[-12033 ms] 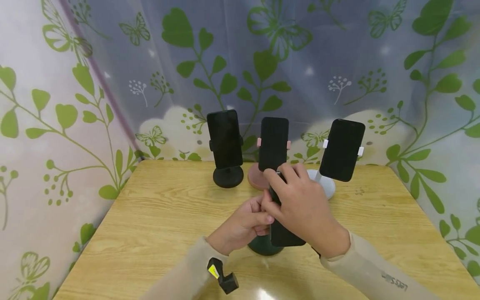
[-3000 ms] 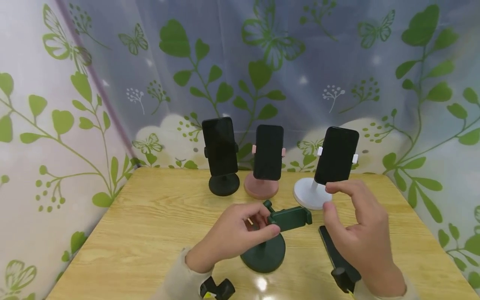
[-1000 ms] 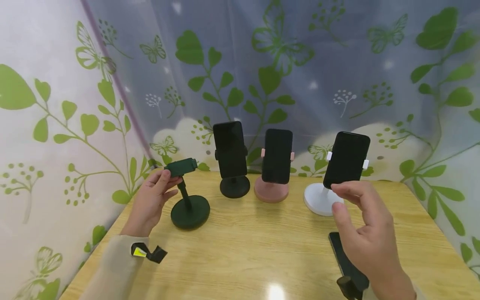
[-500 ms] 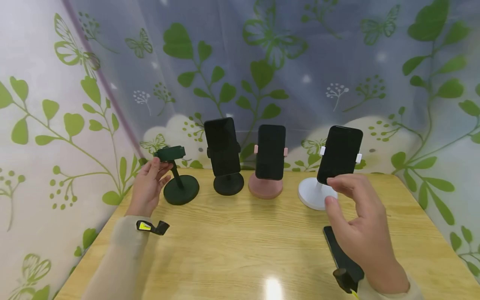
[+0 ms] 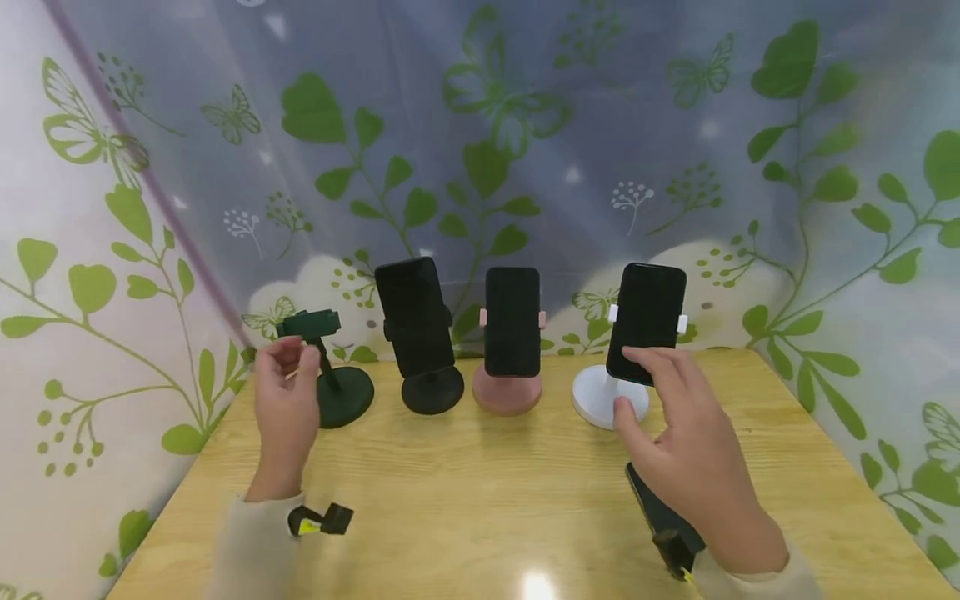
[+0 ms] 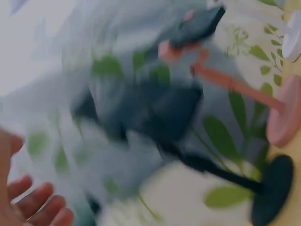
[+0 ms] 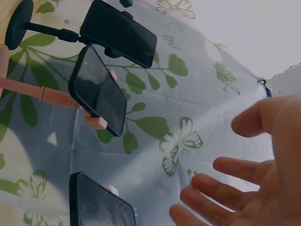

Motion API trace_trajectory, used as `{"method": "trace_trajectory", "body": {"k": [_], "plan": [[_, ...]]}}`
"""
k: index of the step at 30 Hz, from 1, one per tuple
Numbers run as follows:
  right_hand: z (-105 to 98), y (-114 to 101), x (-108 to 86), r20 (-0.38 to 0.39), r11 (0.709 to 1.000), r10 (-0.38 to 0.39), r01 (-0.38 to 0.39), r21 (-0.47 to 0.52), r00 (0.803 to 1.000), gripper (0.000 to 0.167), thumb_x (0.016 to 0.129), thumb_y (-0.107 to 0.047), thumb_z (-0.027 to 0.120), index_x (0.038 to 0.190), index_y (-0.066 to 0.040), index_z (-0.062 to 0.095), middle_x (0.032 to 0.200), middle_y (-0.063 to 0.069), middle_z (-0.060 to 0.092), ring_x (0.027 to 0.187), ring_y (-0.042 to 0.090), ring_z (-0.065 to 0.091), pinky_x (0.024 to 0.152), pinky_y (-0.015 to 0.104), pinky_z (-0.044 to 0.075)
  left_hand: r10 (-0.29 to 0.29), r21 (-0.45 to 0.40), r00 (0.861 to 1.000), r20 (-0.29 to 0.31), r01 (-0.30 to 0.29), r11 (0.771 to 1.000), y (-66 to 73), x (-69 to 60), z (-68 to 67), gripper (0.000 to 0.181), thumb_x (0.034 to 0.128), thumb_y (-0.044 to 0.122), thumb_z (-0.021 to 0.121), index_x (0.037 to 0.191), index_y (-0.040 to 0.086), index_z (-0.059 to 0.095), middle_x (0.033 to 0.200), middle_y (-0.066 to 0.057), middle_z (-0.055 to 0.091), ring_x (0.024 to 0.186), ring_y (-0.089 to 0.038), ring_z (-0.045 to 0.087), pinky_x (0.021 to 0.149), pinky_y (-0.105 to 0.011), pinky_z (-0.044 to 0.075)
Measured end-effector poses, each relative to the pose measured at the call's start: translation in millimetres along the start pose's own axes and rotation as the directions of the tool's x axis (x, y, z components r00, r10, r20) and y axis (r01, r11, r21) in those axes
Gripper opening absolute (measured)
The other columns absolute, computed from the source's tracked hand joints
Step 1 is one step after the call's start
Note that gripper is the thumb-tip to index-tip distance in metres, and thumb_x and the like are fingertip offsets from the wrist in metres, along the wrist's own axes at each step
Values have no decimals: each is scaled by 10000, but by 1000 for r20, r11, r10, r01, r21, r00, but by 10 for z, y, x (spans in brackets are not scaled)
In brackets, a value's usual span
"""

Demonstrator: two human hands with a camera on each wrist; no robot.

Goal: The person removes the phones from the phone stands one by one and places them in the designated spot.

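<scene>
My left hand (image 5: 287,408) is raised just in front of an empty dark green phone stand (image 5: 351,396) at the table's left. Its fingers are loosely bent; the left wrist view, blurred, has the left hand (image 6: 35,205) holding nothing. My right hand (image 5: 697,450) hovers at the right with thumb and fingers apart, in front of a white phone stand (image 5: 588,398). Nothing is in the right hand (image 7: 254,183) in the right wrist view. Beneath it, partly covered, a dark smartphone (image 5: 663,512) lies on the table.
Right of the green stand, a black phone stand (image 5: 432,396) and a pink phone stand (image 5: 507,396) each hold a phone, as does the white one. Patterned cloth (image 5: 420,167) hangs behind the wooden table (image 5: 465,500) and at its sides.
The smartphone came out of the green stand and lies at the right. My left hand carried the green stand to the left end of the row and has let go.
</scene>
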State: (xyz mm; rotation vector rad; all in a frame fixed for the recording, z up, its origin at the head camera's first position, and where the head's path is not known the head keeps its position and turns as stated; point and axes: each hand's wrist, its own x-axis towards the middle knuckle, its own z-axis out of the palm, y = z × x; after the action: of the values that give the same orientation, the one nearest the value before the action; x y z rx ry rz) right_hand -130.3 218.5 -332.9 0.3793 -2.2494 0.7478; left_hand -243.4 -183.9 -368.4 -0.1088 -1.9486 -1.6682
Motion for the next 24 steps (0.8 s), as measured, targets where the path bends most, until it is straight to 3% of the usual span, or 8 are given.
{"method": "trace_trajectory", "body": {"k": [2, 4, 6, 8, 13, 16, 20, 24], "plan": [[44, 4, 2, 28, 1000, -7, 8, -23, 1000, 594, 910, -98, 698, 1482, -101, 538, 1402, 127, 547, 1173, 304, 565, 702, 385, 499, 139, 138, 982, 125, -156, 978, 196, -157, 95, 441, 1067, 229, 594, 1440, 33, 464, 1342, -78, 555, 1240, -187, 531, 1082, -339, 415], [74, 8, 2, 48, 999, -9, 10, -35, 999, 671, 911, -117, 708, 1541, -116, 478, 1462, 148, 512, 1237, 347, 537, 741, 455, 525, 212, 224, 939, 272, -276, 935, 361, -288, 198, 563, 1053, 273, 616, 1541, 88, 405, 1501, -80, 486, 1386, -232, 451, 1154, -470, 349], [89, 15, 8, 64, 999, -11, 14, -41, 998, 715, 906, -128, 720, 1566, -109, 443, 1511, 168, 476, 1305, 387, 499, 876, 541, 508, 222, 290, 899, 378, -343, 893, 481, -398, 290, 660, 1034, 348, 638, 1599, 168, 348, 1598, -59, 404, 1472, -268, 369, 1175, -563, 304], [100, 25, 13, 78, 999, -16, 20, -48, 997, 745, 901, -143, 735, 1575, -92, 423, 1543, 191, 443, 1364, 424, 451, 986, 605, 451, 202, 334, 873, 444, -371, 866, 551, -491, 350, 736, 1015, 418, 657, 1628, 215, 303, 1649, -62, 329, 1517, -295, 303, 1173, -616, 293], [108, 42, 9, 98, 996, -57, 63, -59, 994, 797, 880, -181, 768, 1580, -59, 404, 1582, 238, 387, 1437, 456, 368, 1145, 647, 291, 191, 409, 847, 497, -422, 809, 608, -599, 404, 859, 962, 488, 716, 1646, 228, 267, 1678, -105, 271, 1541, -322, 254, 1167, -636, 308], [115, 53, -3, 126, 995, -63, 73, -70, 990, 834, 881, -217, 783, 1594, -64, 377, 1598, 256, 354, 1459, 467, 330, 1200, 647, 194, 176, 432, 832, 526, -440, 787, 606, -621, 403, 900, 943, 511, 730, 1650, 220, 257, 1686, -129, 241, 1553, -358, 213, 1176, -659, 268], [124, 58, -11, 187, 994, -15, 36, -108, 982, 869, 914, -306, 778, 1617, -74, 323, 1625, 262, 301, 1481, 490, 273, 1217, 655, 131, 98, 478, 804, 586, -441, 760, 608, -662, 413, 946, 930, 608, 694, 1660, 234, 222, 1711, -137, 170, 1581, -378, 99, 1192, -688, 179], [123, 63, -7, 224, 991, 25, 5, -132, 974, 877, 944, -374, 752, 1628, -77, 291, 1643, 260, 265, 1495, 496, 239, 1221, 662, 100, 51, 510, 790, 611, -442, 738, 622, -672, 453, 963, 922, 678, 649, 1663, 250, 207, 1723, -125, 130, 1593, -352, 37, 1200, -690, 148]]}}
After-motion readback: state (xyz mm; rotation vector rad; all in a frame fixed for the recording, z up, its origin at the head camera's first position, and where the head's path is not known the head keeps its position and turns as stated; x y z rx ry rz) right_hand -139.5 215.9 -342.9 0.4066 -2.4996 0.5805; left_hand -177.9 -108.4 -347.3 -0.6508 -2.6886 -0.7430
